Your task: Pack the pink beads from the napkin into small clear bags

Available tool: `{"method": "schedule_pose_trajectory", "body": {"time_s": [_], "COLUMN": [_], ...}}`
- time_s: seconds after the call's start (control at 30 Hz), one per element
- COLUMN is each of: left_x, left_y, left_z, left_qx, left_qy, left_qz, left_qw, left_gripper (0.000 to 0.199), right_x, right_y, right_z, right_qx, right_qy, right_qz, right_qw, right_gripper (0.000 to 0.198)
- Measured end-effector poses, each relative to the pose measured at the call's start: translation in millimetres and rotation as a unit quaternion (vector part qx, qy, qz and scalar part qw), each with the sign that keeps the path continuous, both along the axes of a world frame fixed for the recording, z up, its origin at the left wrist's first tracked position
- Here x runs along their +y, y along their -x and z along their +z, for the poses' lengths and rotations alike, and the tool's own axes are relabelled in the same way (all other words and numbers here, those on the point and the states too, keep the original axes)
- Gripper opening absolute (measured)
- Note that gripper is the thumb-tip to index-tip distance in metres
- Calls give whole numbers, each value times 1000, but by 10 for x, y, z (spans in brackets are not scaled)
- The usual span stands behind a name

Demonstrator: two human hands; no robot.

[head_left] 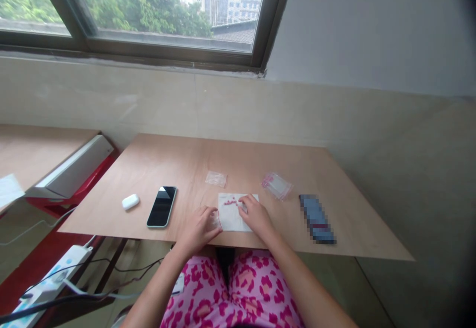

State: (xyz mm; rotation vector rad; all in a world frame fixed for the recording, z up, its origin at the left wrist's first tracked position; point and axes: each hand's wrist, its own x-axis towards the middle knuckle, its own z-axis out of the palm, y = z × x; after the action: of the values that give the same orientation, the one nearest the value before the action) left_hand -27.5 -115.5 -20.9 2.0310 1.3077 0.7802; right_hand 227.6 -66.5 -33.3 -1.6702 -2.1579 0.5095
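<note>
A white sheet of paper (pixel 233 220) lies near the table's front edge, with several small red bead-like pieces (pixel 230 202) gathered on its upper part. My left hand (pixel 199 226) is at the paper's left edge, its thumb and fingers closed on a small clear plastic bag (pixel 215 219). Over the right side of the paper is my right hand (pixel 256 215), fingers curled and thumb drawn in beside the red pieces. Anything in its fingertips is too small to make out. Beyond the paper lies a flat clear bag (pixel 216 178); a pink-marked clear packet (pixel 276 186) rests to its right.
A phone (pixel 162 207) and a white earbud case (pixel 130 202) lie on the wooden table (pixel 238 159) at left. A pixelated dark object (pixel 317 219) lies at right. Below left are a power strip (pixel 55 283) and cables. A wall and window stand behind.
</note>
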Motion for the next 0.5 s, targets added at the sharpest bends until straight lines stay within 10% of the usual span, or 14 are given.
{"method": "schedule_pose_trajectory", "body": {"time_s": [0.5], "left_x": [98], "left_y": [-144], "left_z": [-98], "left_qx": [34], "left_qy": [-12], "left_qz": [9], "left_qw": [999], "left_gripper": [45], "right_x": [70], "right_y": [192], "right_z": [-42], "right_qx": [35], "right_qy": [1], "right_qz": [-58], "right_qw": [998], "right_gripper": [9]}}
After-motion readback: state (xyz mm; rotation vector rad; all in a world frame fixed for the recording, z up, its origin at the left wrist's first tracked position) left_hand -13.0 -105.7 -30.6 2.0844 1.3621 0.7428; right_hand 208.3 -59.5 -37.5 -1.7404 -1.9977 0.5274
